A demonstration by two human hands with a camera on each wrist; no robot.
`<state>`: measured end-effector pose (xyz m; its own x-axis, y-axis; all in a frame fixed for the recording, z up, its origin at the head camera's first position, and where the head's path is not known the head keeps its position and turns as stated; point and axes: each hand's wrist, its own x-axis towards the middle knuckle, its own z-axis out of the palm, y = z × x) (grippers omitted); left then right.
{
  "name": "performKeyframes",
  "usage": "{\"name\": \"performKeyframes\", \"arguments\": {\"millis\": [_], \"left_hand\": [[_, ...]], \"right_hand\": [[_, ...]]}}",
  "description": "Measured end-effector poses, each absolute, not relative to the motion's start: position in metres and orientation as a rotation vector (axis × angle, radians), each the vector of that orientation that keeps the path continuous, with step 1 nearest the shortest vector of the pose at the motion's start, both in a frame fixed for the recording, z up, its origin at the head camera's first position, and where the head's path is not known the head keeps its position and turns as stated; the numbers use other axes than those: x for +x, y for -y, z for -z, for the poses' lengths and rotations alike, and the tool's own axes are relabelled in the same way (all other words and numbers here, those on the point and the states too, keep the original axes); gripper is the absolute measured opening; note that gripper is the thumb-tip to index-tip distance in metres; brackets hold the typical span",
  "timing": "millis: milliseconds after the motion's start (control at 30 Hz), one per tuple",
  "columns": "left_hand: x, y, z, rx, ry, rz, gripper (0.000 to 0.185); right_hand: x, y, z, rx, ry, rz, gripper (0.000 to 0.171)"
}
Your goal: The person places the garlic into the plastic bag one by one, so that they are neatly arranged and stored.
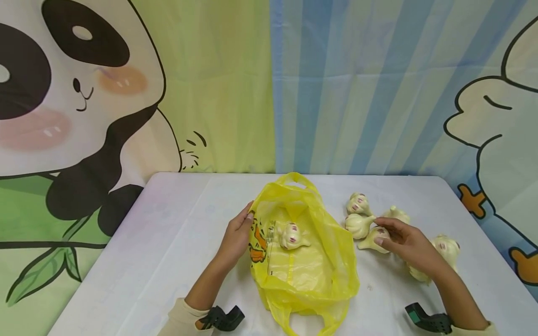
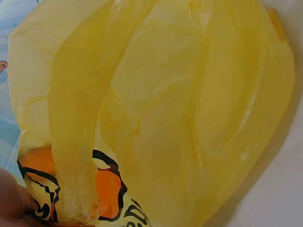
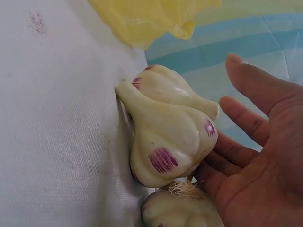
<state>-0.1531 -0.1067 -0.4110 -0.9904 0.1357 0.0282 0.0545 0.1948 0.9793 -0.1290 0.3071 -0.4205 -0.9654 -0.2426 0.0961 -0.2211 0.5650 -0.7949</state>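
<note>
A yellow plastic bag (image 1: 342,266) lies on the table with its mouth spread wide, and one garlic bulb (image 1: 291,236) rests inside it. My left hand (image 1: 235,240) pinches the bag's left rim. In the left wrist view the yellow bag (image 2: 161,104) fills most of the picture. To the right of the bag, my right hand (image 1: 414,245) reaches over a group of garlic bulbs (image 1: 358,226), fingers spread and loosely bent. In the right wrist view that hand (image 3: 270,156) is beside a purple-patched garlic bulb (image 3: 165,137); whether the fingertips touch it is hard to tell.
More garlic bulbs (image 1: 446,249) lie by the right wrist, partly hidden under the forearm. A white cloth covers the table (image 1: 180,233). Behind it hangs a printed curtain (image 1: 222,93) with a cartoon panda. Both wrists carry black camera mounts (image 1: 222,318).
</note>
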Motion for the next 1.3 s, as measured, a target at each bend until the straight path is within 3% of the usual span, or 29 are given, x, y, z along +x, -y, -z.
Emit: {"name": "performKeyframes", "arguments": {"millis": [300, 633, 1300], "left_hand": [[-0.1532, 0.1069, 0.4103, 0.168, -2.375, -1.94, 0.047], [-0.1551, 0.1078, 0.4125, 0.198, -2.387, -1.943, 0.047], [-0.153, 0.1078, 0.4122, 0.166, -2.351, -1.957, 0.047]], "right_hand": [[-0.1323, -0.3035, 0.4265, -0.454, -2.746, 1.116, 0.065], [-0.1326, -0.3023, 0.427, -0.504, -2.793, 1.07, 0.055], [-0.1316, -0.3022, 0.4189, -0.347, -2.826, 1.069, 0.057]]}}
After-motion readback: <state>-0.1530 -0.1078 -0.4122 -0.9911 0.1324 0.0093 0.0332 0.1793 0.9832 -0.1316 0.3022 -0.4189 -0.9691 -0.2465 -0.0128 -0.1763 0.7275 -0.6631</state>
